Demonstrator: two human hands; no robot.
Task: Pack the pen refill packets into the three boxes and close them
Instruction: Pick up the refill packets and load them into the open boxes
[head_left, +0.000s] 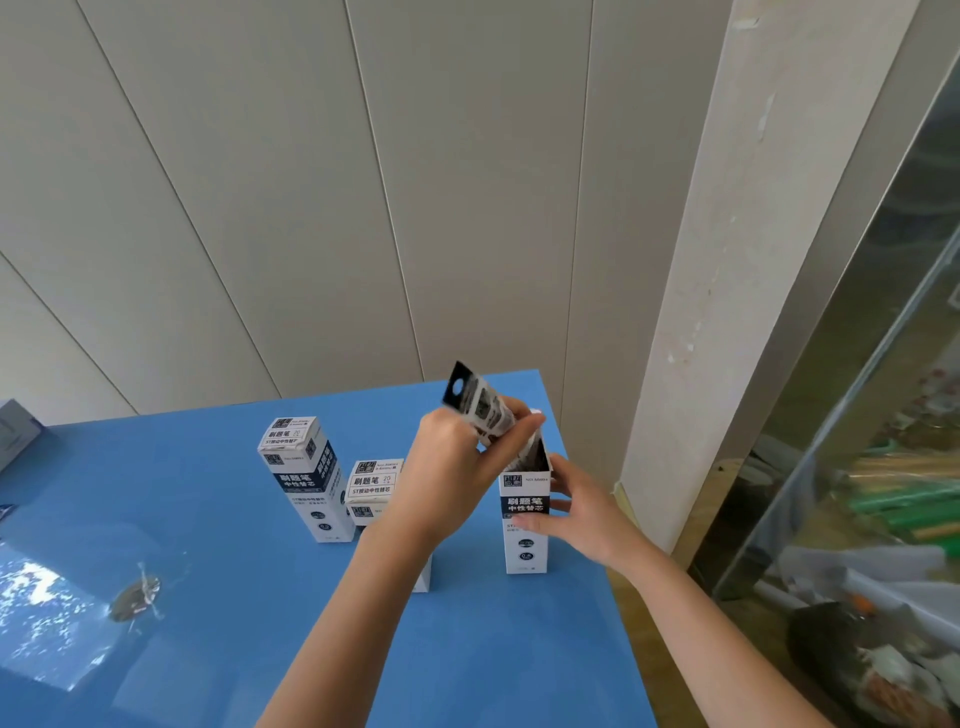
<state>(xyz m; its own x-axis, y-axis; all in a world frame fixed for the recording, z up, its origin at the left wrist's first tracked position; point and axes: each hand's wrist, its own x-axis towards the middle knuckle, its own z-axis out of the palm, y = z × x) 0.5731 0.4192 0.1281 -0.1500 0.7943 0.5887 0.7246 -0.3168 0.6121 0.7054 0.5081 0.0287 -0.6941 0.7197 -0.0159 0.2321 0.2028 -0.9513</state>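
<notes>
Near the right edge of the blue table (249, 649): open box (525, 519) upright, refill packets (480, 402) tilted over its mouth, lower end just entering. Likely faults: packets snagging on the rim if pushed down at this tilt; tall, narrow box tipping toward the table edge under any sideways push. Left hand (449, 467) raised above the box, fingers curled tight round the packets. Right hand (579, 512) wrapped round the box's side, steadying. Far-left box (306, 478) and middle box (371, 488) closed.
</notes>
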